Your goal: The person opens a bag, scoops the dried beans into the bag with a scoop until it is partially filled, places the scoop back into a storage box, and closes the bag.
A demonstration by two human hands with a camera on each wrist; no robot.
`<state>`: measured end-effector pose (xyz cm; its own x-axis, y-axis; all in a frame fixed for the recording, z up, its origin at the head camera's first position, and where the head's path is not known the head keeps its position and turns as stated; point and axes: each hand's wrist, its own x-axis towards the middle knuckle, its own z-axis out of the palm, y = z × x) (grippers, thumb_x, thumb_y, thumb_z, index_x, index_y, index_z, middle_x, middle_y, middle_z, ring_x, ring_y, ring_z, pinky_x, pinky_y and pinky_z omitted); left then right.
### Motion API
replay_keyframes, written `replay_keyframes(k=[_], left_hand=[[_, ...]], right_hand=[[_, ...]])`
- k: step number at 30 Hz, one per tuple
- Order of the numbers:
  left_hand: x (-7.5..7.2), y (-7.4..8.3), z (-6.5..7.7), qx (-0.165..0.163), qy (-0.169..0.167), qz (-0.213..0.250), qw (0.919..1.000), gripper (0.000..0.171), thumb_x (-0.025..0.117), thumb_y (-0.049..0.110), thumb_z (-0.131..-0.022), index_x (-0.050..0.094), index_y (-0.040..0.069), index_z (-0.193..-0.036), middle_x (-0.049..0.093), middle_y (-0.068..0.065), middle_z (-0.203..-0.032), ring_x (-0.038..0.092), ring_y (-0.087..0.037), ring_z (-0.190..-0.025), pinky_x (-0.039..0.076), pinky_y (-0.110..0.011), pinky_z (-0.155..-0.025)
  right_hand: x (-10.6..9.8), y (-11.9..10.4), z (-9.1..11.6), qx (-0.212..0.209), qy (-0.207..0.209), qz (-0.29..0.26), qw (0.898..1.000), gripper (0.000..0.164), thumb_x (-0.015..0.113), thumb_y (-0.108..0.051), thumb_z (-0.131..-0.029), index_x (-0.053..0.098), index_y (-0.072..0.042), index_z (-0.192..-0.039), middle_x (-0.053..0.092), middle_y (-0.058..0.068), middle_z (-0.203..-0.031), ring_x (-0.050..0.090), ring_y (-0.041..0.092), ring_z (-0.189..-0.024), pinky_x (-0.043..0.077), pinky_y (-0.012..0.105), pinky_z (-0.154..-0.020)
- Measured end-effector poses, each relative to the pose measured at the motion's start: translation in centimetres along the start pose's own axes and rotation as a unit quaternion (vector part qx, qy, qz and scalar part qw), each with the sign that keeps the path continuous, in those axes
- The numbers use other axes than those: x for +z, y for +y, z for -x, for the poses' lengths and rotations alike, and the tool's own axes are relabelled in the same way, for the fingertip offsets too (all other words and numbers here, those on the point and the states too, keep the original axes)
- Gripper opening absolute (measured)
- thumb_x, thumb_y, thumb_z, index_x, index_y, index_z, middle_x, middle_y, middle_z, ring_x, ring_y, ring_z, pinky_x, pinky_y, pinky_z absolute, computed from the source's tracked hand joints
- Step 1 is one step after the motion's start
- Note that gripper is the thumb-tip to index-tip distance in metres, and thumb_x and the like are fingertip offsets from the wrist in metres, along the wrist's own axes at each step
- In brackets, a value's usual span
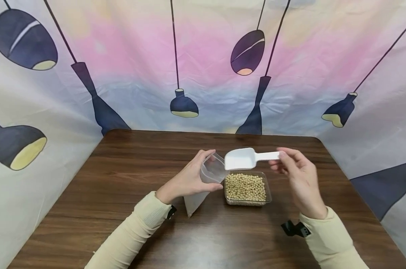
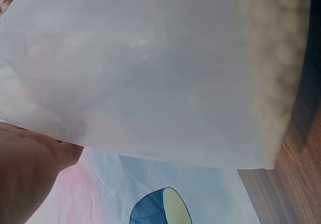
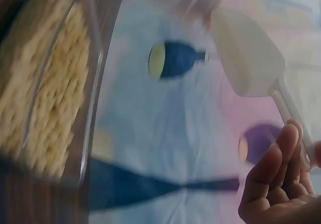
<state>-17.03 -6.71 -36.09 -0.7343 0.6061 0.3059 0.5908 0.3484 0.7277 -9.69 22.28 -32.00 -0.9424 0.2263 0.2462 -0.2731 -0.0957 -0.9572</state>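
My left hand holds a translucent plastic bag by its spread mouth, thumb below and fingers above. In the left wrist view pale round beans show through the lower part of the bag. My right hand pinches the handle of a white scoop between thumb and fingers. The scoop's head is at the bag's mouth, and no beans show in it. Below the scoop, a clear rectangular container holds many pale yellow soybeans.
Everything is over a dark brown wooden table. A fabric backdrop printed with hanging lamps surrounds its back and sides. A black strap piece sticks out from the right wrist.
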Motion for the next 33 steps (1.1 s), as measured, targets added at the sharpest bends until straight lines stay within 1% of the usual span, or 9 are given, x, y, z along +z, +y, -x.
replay_keyframes(k=[3, 5, 8, 11, 16, 20, 25, 29, 33], left_hand=[[-0.2, -0.1, 0.0, -0.001, 0.004, -0.003, 1.0, 0.097, 0.085, 0.038, -0.073, 0.031, 0.009, -0.148, 0.047, 0.0, -0.125, 0.048, -0.013, -0.115, 0.046, -0.035, -0.092], [-0.1, -0.1, 0.1, 0.001, 0.011, 0.0, 0.9999, 0.096, 0.085, 0.038, -0.073, 0.032, 0.009, -0.148, 0.047, 0.0, -0.124, 0.048, -0.014, -0.114, 0.046, -0.035, -0.092], [-0.1, -0.1, -0.1, 0.009, 0.019, 0.005, 0.9998, 0.095, 0.085, 0.037, -0.073, 0.032, 0.012, -0.148, 0.048, 0.0, -0.124, 0.049, -0.014, -0.114, 0.047, -0.036, -0.092], [0.0, 0.0, -0.4, 0.021, 0.025, 0.015, 0.9994, 0.095, 0.085, 0.036, -0.073, 0.032, 0.015, -0.149, 0.048, -0.001, -0.125, 0.048, -0.013, -0.115, 0.045, -0.038, -0.094], [0.2, -0.1, -0.6, 0.023, 0.038, 0.04, 0.9982, 0.091, 0.085, 0.033, -0.075, 0.033, 0.02, -0.148, 0.05, 0.0, -0.126, 0.048, -0.012, -0.121, 0.04, -0.04, -0.101], [0.1, -0.2, -0.3, 0.021, 0.052, 0.069, 0.996, 0.089, 0.085, 0.027, -0.075, 0.034, 0.022, -0.147, 0.051, 0.001, -0.128, 0.049, -0.012, -0.124, 0.039, -0.041, -0.103], [-0.1, -0.2, 0.0, 0.031, 0.059, 0.09, 0.9937, 0.089, 0.086, 0.022, -0.075, 0.033, 0.021, -0.147, 0.053, 0.0, -0.131, 0.05, -0.015, -0.123, 0.04, -0.045, -0.101], [0.0, -0.4, 0.2, 0.018, 0.053, 0.1, 0.9934, 0.09, 0.086, 0.021, -0.075, 0.032, 0.02, -0.147, 0.053, -0.001, -0.133, 0.05, -0.016, -0.123, 0.04, -0.045, -0.102], [0.3, -0.5, 0.3, 0.001, 0.048, 0.108, 0.993, 0.091, 0.086, 0.021, -0.075, 0.032, 0.02, -0.148, 0.053, 0.0, -0.133, 0.051, -0.016, -0.121, 0.039, -0.044, -0.102]], right_hand=[[-2.2, 0.4, 0.2, -0.005, 0.038, 0.017, 0.999, 0.022, 0.06, -0.018, -0.098, 0.062, -0.001, -0.113, 0.07, 0.004, -0.082, 0.067, 0.013, -0.074, 0.053, 0.022, -0.065], [-3.8, 1.0, 0.5, 0.001, 0.05, 0.074, 0.996, 0.023, 0.059, -0.02, -0.098, 0.061, -0.003, -0.114, 0.07, 0.003, -0.083, 0.066, 0.013, -0.075, 0.052, 0.02, -0.065], [-5.3, 2.0, 1.1, 0.001, 0.045, 0.199, 0.979, 0.023, 0.057, -0.021, -0.099, 0.06, -0.005, -0.116, 0.069, -0.001, -0.083, 0.066, 0.011, -0.074, 0.051, 0.018, -0.064], [-5.8, 2.8, 1.7, -0.021, 0.036, 0.296, 0.954, 0.023, 0.056, -0.019, -0.1, 0.06, -0.003, -0.116, 0.069, -0.001, -0.082, 0.066, 0.008, -0.072, 0.05, 0.017, -0.063], [-5.4, 3.5, 2.2, -0.055, 0.023, 0.352, 0.934, 0.023, 0.056, -0.018, -0.1, 0.062, -0.001, -0.114, 0.068, 0.009, -0.083, 0.063, 0.004, -0.071, 0.049, 0.017, -0.063], [-5.1, 4.1, 2.4, -0.036, 0.002, 0.352, 0.935, 0.026, 0.053, -0.02, -0.102, 0.06, 0.001, -0.115, 0.068, 0.014, -0.085, 0.064, 0.008, -0.073, 0.051, 0.021, -0.064], [-5.2, 4.9, 2.1, 0.024, -0.002, 0.316, 0.948, 0.029, 0.05, -0.02, -0.103, 0.057, 0.004, -0.118, 0.068, 0.018, -0.086, 0.066, 0.013, -0.07, 0.053, 0.026, -0.063], [-5.2, 5.7, 2.0, 0.1, 0.002, 0.261, 0.96, 0.032, 0.048, -0.019, -0.104, 0.051, 0.007, -0.122, 0.069, 0.011, -0.084, 0.064, 0.009, -0.067, 0.052, 0.026, -0.063], [-5.1, 6.6, 2.2, 0.157, 0.007, 0.22, 0.963, 0.034, 0.046, -0.018, -0.104, 0.047, 0.009, -0.125, 0.069, 0.003, -0.08, 0.064, 0.008, -0.066, 0.051, 0.025, -0.062]])
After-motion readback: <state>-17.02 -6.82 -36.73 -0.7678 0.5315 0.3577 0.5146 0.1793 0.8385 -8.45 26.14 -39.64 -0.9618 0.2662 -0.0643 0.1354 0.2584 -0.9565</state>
